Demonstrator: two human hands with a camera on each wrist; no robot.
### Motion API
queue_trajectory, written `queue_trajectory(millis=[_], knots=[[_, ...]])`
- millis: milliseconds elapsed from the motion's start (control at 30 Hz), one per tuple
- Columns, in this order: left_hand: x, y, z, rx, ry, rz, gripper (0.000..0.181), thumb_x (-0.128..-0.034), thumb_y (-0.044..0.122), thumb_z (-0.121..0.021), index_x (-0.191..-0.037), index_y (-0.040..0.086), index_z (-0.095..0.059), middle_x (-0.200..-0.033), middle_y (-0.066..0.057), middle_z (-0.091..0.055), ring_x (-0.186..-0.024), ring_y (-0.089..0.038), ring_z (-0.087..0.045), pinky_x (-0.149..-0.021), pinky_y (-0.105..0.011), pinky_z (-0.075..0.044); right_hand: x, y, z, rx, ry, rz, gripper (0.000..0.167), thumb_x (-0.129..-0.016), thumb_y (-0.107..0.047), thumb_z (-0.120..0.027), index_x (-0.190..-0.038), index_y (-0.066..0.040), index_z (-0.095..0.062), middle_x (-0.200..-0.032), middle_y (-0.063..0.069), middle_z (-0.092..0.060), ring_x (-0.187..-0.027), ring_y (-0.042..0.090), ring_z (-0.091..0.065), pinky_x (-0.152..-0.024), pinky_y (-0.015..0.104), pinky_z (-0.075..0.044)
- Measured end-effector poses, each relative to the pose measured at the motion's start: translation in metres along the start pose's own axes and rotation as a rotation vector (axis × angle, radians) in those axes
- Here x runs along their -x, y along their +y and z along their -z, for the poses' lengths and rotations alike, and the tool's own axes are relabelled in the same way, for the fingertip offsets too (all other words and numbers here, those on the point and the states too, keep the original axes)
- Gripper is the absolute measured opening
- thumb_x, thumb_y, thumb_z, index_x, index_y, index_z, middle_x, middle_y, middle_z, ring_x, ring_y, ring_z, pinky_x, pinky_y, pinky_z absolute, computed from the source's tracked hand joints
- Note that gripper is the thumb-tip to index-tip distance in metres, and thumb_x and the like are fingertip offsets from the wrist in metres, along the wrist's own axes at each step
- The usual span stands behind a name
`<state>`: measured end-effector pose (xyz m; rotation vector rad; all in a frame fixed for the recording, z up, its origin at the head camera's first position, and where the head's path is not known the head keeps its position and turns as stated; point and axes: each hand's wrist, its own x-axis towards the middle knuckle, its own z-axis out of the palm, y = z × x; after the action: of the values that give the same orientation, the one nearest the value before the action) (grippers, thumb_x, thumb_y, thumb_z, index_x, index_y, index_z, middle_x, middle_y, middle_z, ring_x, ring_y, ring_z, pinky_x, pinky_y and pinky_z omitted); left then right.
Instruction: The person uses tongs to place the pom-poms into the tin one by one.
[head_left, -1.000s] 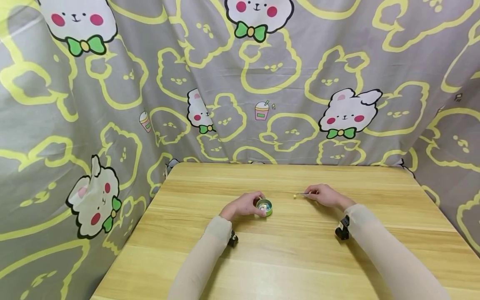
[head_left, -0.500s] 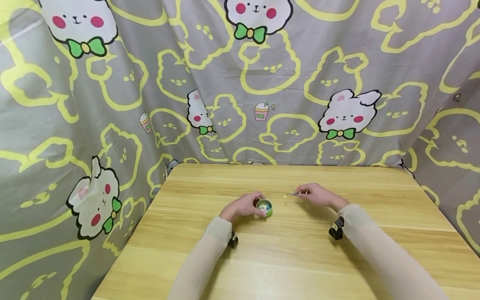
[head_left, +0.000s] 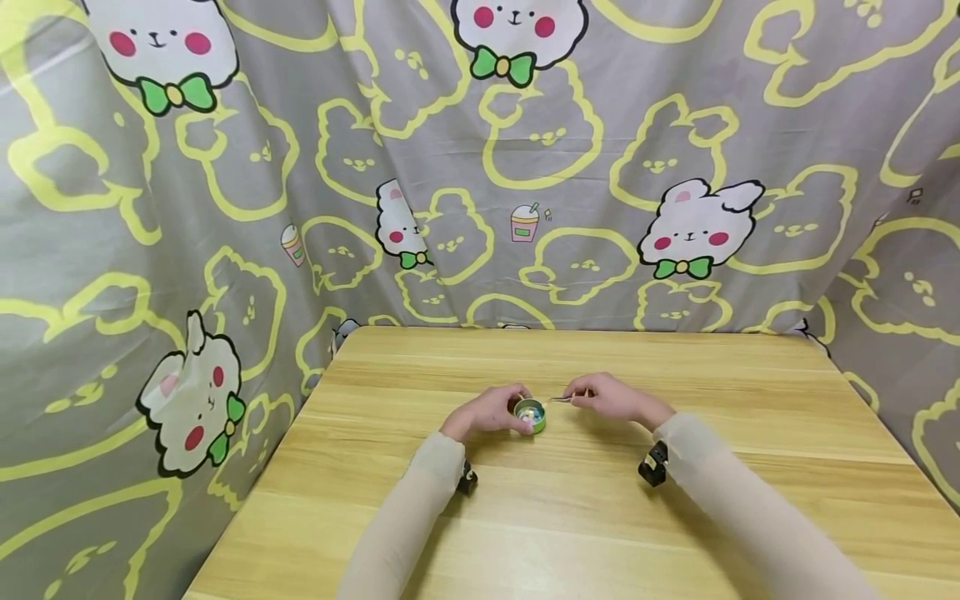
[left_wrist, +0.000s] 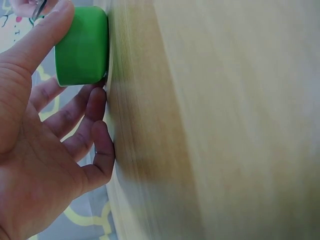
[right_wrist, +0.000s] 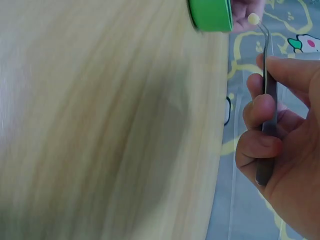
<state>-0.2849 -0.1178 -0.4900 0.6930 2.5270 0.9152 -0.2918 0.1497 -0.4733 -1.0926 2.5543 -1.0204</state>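
My left hand (head_left: pixel 491 410) grips a small round green tin (head_left: pixel 539 423) between thumb and fingers, and the tin stands on the table. Several small coloured pieces (head_left: pixel 528 413) lie inside it. In the left wrist view the thumb presses the near side of the green tin (left_wrist: pixel 82 47). My right hand (head_left: pixel 611 397) holds bent-tip tweezers (right_wrist: pixel 270 95) between thumb and curled fingers. At their tips is a small pale yellow bead (right_wrist: pixel 253 19), close to the tin's rim on its right side.
The wooden table (head_left: pixel 585 517) carries the tin. A grey patterned curtain (head_left: pixel 450 167) hangs behind the table and along its sides. A black wrist camera (head_left: pixel 653 465) sits under the right sleeve.
My right hand has moved left with the tweezers and the yellow bead, from well right of the tin to beside its rim. The left hand and tin have stayed in place.
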Motion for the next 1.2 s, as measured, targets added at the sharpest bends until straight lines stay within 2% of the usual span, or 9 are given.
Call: queue_trajectory(millis=[300,600,733,967,1200], knots=[[-0.003,-0.003,-0.001,-0.017,0.001,-0.010,0.044,-0.0767,0.036,-0.079,-0.111,0.023,-0.055,-0.099,0.007,-0.059,-0.089,-0.009,-0.056,-0.082,-0.028,-0.043,-0.003,0.000,-0.012,0.011,-0.017,0.019,0.016,-0.094,-0.009,-0.056,-0.104,-0.008,-0.068,-0.102,0.001,-0.066,-0.089,0.015,-0.056,-0.077,0.034,-0.044],[-0.003,-0.003,0.000,0.007,-0.002,-0.018,0.043,-0.0763,0.033,-0.080,-0.110,0.022,-0.055,-0.096,0.006,-0.060,-0.088,-0.009,-0.056,-0.080,-0.027,-0.043,-0.005,0.000,-0.016,-0.035,-0.020,-0.006,0.016,-0.093,-0.009,-0.057,-0.106,-0.008,-0.066,-0.094,0.006,-0.065,-0.079,0.012,-0.054,-0.069,0.030,-0.045],[-0.003,-0.004,0.000,-0.006,-0.002,-0.024,0.044,-0.0763,0.035,-0.080,-0.110,0.022,-0.055,-0.097,0.007,-0.060,-0.088,-0.009,-0.056,-0.081,-0.027,-0.043,-0.005,0.003,-0.019,-0.021,-0.008,0.005,0.015,-0.093,-0.009,-0.058,-0.105,-0.008,-0.067,-0.092,0.003,-0.064,-0.079,0.011,-0.055,-0.069,0.029,-0.045],[-0.004,-0.004,0.000,-0.003,-0.006,-0.027,0.044,-0.0760,0.035,-0.080,-0.110,0.021,-0.055,-0.097,0.007,-0.060,-0.088,-0.008,-0.056,-0.080,-0.026,-0.043,-0.004,0.006,-0.020,-0.013,-0.003,0.000,0.015,-0.092,-0.008,-0.059,-0.105,-0.006,-0.067,-0.092,0.006,-0.065,-0.078,0.013,-0.055,-0.069,0.029,-0.045],[-0.003,-0.004,0.001,-0.014,-0.002,-0.026,0.043,-0.0764,0.035,-0.080,-0.110,0.022,-0.055,-0.097,0.007,-0.060,-0.088,-0.008,-0.056,-0.080,-0.027,-0.043,-0.002,0.009,-0.018,0.008,0.023,-0.003,0.015,-0.091,-0.010,-0.061,-0.104,-0.007,-0.068,-0.087,0.000,-0.064,-0.075,0.010,-0.053,-0.067,0.029,-0.044]])
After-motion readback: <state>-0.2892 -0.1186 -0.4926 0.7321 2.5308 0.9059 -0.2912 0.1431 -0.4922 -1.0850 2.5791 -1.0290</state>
